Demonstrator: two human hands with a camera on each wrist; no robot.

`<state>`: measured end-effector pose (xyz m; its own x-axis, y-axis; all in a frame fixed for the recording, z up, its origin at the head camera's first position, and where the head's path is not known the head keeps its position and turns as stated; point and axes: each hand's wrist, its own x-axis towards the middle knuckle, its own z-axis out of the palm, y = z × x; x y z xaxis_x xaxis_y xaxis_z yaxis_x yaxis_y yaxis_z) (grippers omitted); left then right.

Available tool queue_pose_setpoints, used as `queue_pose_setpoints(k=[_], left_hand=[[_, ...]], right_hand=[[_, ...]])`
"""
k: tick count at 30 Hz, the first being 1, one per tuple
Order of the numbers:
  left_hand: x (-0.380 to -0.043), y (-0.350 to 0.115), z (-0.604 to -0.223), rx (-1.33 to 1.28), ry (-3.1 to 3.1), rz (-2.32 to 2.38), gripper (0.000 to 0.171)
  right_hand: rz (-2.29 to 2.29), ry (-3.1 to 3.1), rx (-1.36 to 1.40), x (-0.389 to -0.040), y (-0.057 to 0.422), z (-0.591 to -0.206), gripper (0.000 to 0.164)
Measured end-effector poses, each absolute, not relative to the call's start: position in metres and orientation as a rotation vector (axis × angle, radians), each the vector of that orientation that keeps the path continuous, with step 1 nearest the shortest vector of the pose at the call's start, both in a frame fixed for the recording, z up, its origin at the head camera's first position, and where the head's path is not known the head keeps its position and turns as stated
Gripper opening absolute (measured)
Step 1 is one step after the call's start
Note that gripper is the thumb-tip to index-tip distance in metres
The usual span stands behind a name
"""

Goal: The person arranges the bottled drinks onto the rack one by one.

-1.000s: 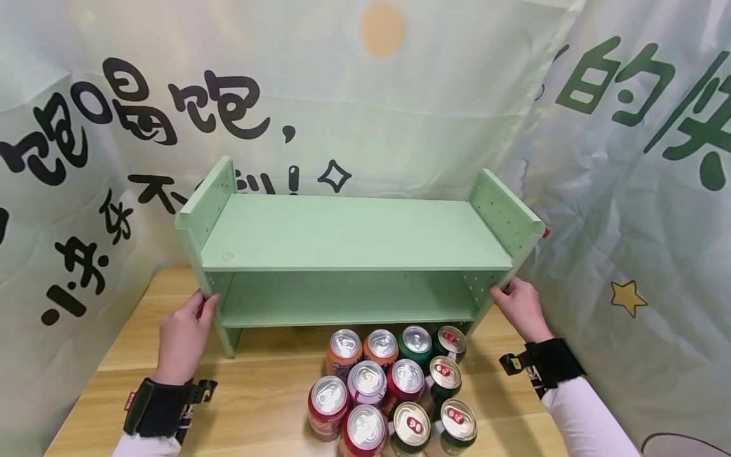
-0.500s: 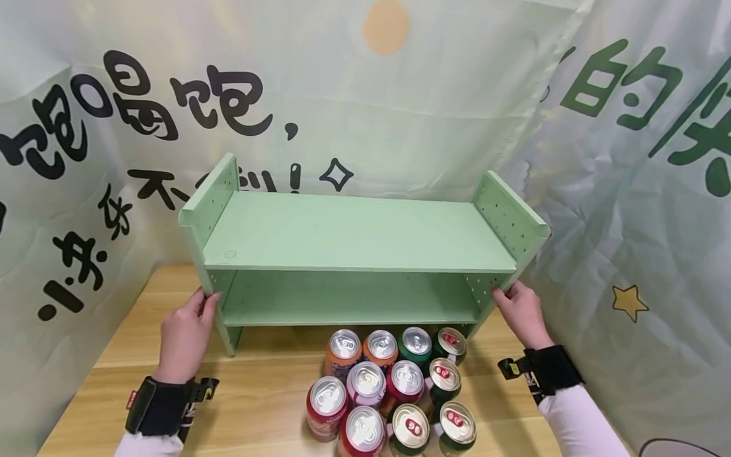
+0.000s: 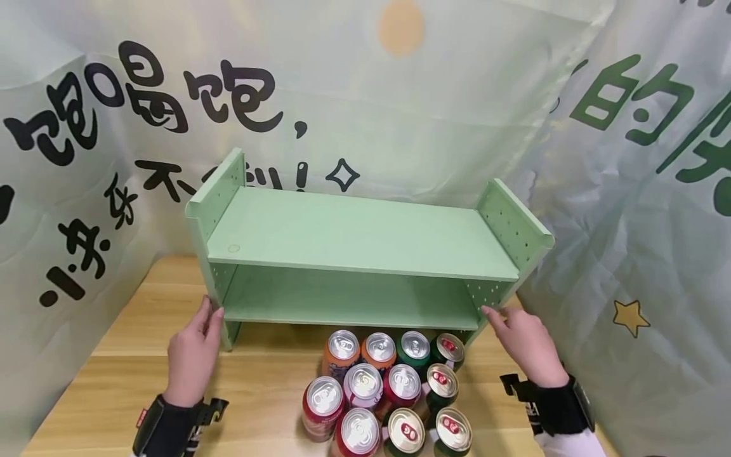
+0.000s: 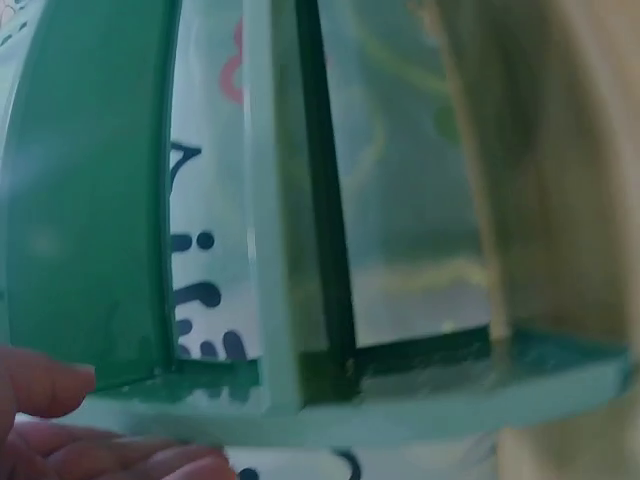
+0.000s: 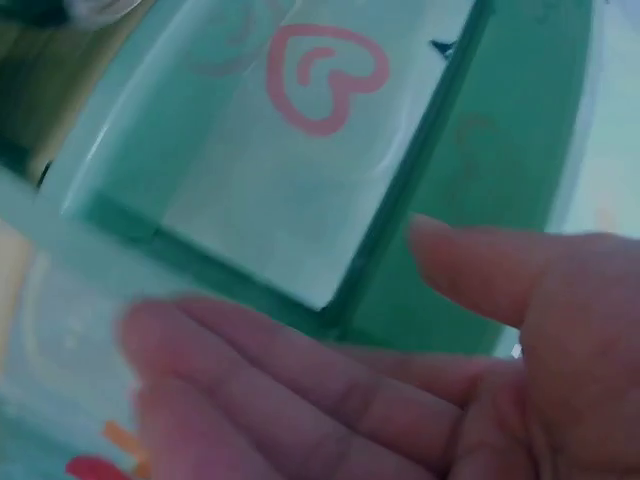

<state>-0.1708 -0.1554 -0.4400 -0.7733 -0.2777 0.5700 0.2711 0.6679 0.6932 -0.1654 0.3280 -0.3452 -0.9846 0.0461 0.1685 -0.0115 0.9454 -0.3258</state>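
Note:
A light green two-tier shelf (image 3: 365,238) stands on the wooden table, with small holes dotting its side panels. My left hand (image 3: 194,352) is at the front edge of its left panel, thumb toward the inside and fingers toward the outside. In the left wrist view the thumb (image 4: 50,385) and fingers lie apart near the panel's end. My right hand (image 3: 525,343) is by the right panel, its thumb pointing at the panel's lower front edge. The right wrist view shows that hand's fingers (image 5: 270,390) extended and spread from the thumb, blurred.
In front of the shelf, several drink cans stand close together in rows: orange cans (image 3: 342,355), red cans (image 3: 323,406), and dark green cans with red tabs (image 3: 440,384). Printed cloth (image 3: 457,114) hangs behind and at both sides. The wooden table (image 3: 268,393) extends toward me.
Both hands have shifted from gripping the side panels, their fingers loosening. The right hand has lowered a little. The head view has tilted slightly; the shelf and cans keep their places.

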Motion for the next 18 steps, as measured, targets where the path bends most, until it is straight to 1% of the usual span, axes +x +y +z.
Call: queue_pose_setpoints(k=[6,10,14,17,18], left_hand=[[-0.158,-0.138,-0.457,0.131,-2.060,-1.322,0.042],[-0.155,-0.125,-0.460,0.053,-2.015,-1.488,0.040],[-0.153,-0.112,-0.462,-0.034,-2.133,-1.580,0.039],[-0.151,-0.105,-0.466,-0.102,-2.223,-1.628,0.042],[-0.150,-0.104,-0.467,-0.119,-2.242,-1.640,0.043]], right_hand=[[0.598,-2.982,0.118,-0.165,0.307,-0.349,0.046],[0.613,-2.969,0.218,-0.171,0.290,-0.349,0.038],[0.569,-2.960,0.336,-0.173,0.266,-0.350,0.035],[0.549,-2.987,0.426,-0.172,0.245,-0.351,0.036],[0.541,-3.002,0.464,-0.172,0.237,-0.351,0.034]])
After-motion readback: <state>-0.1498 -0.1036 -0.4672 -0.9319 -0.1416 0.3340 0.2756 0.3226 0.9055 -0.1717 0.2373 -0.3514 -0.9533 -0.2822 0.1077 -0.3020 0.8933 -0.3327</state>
